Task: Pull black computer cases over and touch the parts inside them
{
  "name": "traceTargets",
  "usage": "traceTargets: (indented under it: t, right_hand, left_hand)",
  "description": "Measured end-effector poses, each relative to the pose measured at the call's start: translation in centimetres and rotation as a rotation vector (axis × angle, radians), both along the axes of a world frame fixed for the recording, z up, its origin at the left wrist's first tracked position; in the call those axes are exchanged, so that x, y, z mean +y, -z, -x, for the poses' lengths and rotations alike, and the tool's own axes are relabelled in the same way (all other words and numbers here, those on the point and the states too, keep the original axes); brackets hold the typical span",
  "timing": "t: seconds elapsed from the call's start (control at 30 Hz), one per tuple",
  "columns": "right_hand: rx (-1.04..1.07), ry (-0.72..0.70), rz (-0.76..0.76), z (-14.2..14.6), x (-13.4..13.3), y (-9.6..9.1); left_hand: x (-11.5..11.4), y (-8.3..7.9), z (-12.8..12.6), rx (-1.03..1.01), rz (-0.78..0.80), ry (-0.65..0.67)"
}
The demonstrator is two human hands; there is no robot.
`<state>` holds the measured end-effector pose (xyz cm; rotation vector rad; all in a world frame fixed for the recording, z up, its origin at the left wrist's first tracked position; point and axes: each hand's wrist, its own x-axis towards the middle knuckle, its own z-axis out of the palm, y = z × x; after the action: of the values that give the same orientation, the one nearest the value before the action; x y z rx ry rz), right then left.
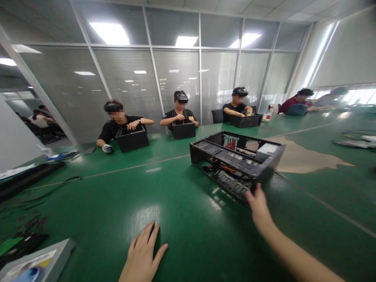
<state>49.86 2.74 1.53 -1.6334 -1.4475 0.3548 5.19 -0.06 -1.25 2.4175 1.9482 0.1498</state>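
Observation:
A black computer case (235,154) with its top side uncovered stands on the green table, right of the middle. Cables, a red part and slotted metal show inside it. My right hand (258,201) is closed on the near right corner of the case, thumb and fingers at its edge. My left hand (143,250) lies low in the view over the bare tabletop, fingers stretched out and holding nothing. Left of that hand, a silver box-shaped drive (63,248) with a label is cut off by the frame's corner.
Across the table several people work at black cases (132,139). A tan sheet (308,156) lies behind my case. Cables (355,141) rest at the far right. A green circuit board (10,244) and a black cable (69,179) are on the left.

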Motion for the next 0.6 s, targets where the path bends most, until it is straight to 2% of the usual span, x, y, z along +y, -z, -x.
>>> traceTargets:
  t: [0.07,0.13,0.17,0.2,0.23,0.27,0.3,0.37,0.43,0.6]
  right_hand:
    - [0.105,-0.219,0.041,3.5,-0.5,-1.8]
    - [0.111,-0.418,0.039,4.2,0.5,-5.9]
    - [0.03,-0.429,-0.015,3.4,1.7,-8.4]
    - [-0.106,-0.375,-0.073,2.1,3.3,-11.0]
    - [-0.243,-0.263,-0.111,0.4,5.1,-13.4]
    - [-0.361,-0.16,-0.089,-1.4,7.0,-15.3]
    - [-0.462,-0.117,0.004,-3.1,8.9,-16.6]
    - [-0.525,-0.1,0.112,-5.7,11.8,-17.6]
    - [-0.547,-0.114,0.195,-6.8,13.1,-17.1]
    - [-0.617,-0.099,0.288,-5.7,12.3,-15.6]
  left_hand:
    - [0.0,0.1,0.2,-0.011,0.005,-0.001]
    - [-0.1,-0.1,0.3,-0.022,0.022,-0.007]
    - [-0.2,-0.2,0.2,-0.027,0.029,-0.009]
    - [-0.2,-0.4,0.1,-0.031,0.033,-0.011]
    - [-0.3,-0.6,0.0,-0.036,0.032,-0.011]
    - [-0.3,-0.7,-0.1,-0.042,0.03,-0.011]
    - [-0.4,-0.9,-0.3,-0.048,0.026,-0.011]
    - [-0.4,-1.1,-0.4,-0.059,0.019,-0.004]
    - [-0.5,-1.1,-0.5,-0.068,0.006,0.005]
    - [-0.6,-1.0,-0.5,-0.089,-0.021,0.014]
